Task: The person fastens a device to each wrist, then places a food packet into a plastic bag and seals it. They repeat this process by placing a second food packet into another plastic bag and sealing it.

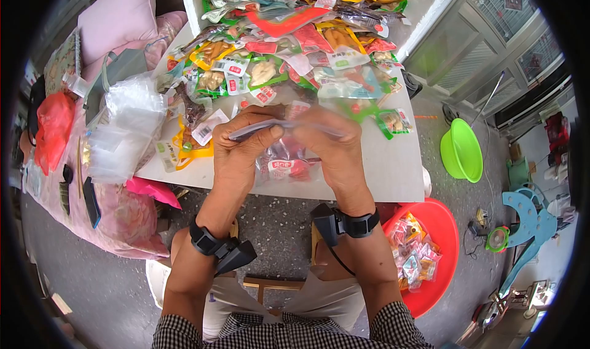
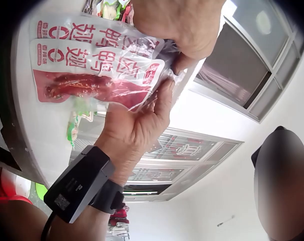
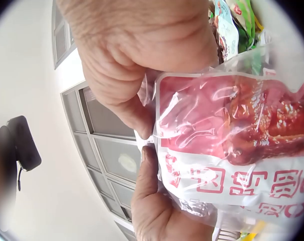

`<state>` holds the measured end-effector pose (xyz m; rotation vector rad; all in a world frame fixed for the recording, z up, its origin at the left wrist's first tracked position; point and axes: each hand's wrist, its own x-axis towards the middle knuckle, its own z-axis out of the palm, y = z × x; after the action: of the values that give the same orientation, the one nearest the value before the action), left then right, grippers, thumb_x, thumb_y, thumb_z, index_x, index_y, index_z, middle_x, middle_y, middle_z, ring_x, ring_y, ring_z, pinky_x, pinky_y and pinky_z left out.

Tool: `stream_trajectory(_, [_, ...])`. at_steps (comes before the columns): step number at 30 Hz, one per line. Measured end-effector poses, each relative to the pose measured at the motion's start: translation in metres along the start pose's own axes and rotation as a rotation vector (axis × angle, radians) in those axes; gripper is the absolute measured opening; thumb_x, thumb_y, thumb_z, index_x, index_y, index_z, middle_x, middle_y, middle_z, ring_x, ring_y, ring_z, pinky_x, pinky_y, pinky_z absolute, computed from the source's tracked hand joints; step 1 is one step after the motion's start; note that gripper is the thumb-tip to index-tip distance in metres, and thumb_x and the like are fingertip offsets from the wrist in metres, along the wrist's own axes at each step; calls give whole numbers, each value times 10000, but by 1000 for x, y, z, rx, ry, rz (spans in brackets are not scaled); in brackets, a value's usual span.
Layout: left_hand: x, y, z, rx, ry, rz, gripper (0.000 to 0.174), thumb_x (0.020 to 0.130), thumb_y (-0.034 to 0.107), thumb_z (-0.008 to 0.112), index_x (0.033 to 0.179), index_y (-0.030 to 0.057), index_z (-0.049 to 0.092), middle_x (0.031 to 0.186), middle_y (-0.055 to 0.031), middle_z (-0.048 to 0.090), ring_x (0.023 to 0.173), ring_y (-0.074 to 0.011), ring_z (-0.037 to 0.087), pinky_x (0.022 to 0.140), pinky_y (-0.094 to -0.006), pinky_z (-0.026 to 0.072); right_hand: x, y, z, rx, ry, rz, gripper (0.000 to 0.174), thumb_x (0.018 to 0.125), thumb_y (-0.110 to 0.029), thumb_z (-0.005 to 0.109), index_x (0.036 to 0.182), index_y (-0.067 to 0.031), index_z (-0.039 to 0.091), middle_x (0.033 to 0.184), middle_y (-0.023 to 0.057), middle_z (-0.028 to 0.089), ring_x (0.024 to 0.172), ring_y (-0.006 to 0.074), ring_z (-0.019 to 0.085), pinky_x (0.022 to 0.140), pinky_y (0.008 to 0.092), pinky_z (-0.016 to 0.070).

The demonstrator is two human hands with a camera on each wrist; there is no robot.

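Between my left hand (image 1: 236,149) and my right hand (image 1: 337,149), a clear plastic bag (image 1: 264,169) hangs over the table's front edge. Both hands pinch its top edge with thumbs and fingers, one at each side; the right is motion-blurred in the head view. Inside the bag are red-and-white sealed snack packets (image 2: 99,75), at least two layered together. The right wrist view shows a glossy reddish-brown piece of food (image 3: 272,123) through the front packet's window. The two thumbs come close together at the bag's mouth in both wrist views.
Many colourful food packets (image 1: 264,72) are heaped on the white table (image 1: 393,171). Clear empty bags (image 1: 132,109) lie stacked at its left. A red basin (image 1: 452,244) of packets stands on the floor at the right, with a green basin (image 1: 461,151) beyond.
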<state>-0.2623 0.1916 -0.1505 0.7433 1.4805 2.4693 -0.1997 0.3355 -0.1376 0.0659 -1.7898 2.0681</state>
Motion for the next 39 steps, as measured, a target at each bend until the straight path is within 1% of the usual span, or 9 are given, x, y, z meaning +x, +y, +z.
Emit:
stream_trajectory(2, [2,-1,0,-58,13,-22,126,721,9,708,837,-23,672,881,-74,638,770,-125,573,712,-255,449,-1,-1,-3,16,-7,67,99,783,-35,690,867,-9,645,799,-6,606,695,51,542,601,187,434])
stream_trajectory(8, [0,0,-4,-169,61,-90,124,711,3,707,826,-19,668,842,-64,629,740,-128,562,697,-250,435,-2,8,-15,186,5,-36,140,776,-22,686,906,-19,633,892,13,612,808,73,550,713,219,449])
stream_trajectory(12, [-1,-2,-4,-172,67,-116,125,710,12,711,824,-18,669,847,-63,631,748,-130,565,701,-246,433,-3,8,-16,245,-24,-41,138,774,-17,678,908,-19,641,902,28,621,829,94,569,733,234,452])
stream_trajectory(15, [-2,-2,-6,-205,40,-129,134,732,23,704,855,-16,669,894,-74,648,795,-137,586,736,-256,454,-4,10,-20,281,-35,-19,144,786,-23,662,929,-13,648,911,42,632,846,118,584,759,258,457])
stream_trajectory(21, [2,-6,-20,-485,71,-262,137,782,47,683,915,13,669,923,-72,673,833,-147,627,804,-294,490,-6,8,-24,370,-33,5,173,840,-53,604,992,20,645,944,78,647,876,148,592,830,308,447])
stream_trajectory(26, [1,-11,-29,-426,90,-211,127,785,45,680,910,26,671,870,-62,679,805,-142,633,774,-290,501,-9,7,-25,415,6,2,181,855,-59,587,1003,31,639,958,84,652,906,149,591,864,313,438])
stream_trajectory(29, [0,-7,-25,-455,118,-215,123,784,44,682,905,26,672,865,-64,679,800,-141,633,766,-290,500,-8,9,-24,440,2,21,186,844,-60,610,1009,20,640,953,70,650,875,132,592,831,291,457])
stream_trajectory(35, [0,-7,-24,-429,107,-225,118,781,48,686,895,24,674,869,-66,680,794,-141,632,770,-292,500,-6,5,-17,159,-80,-12,176,797,-58,674,963,-4,656,899,39,640,807,101,584,738,232,477])
stream_trajectory(39, [-2,-6,-22,-434,80,-230,134,775,58,695,904,24,675,875,-69,681,793,-146,634,777,-294,502,-5,7,-15,147,-69,-51,142,802,-65,668,929,0,656,869,35,635,801,98,578,726,232,463])
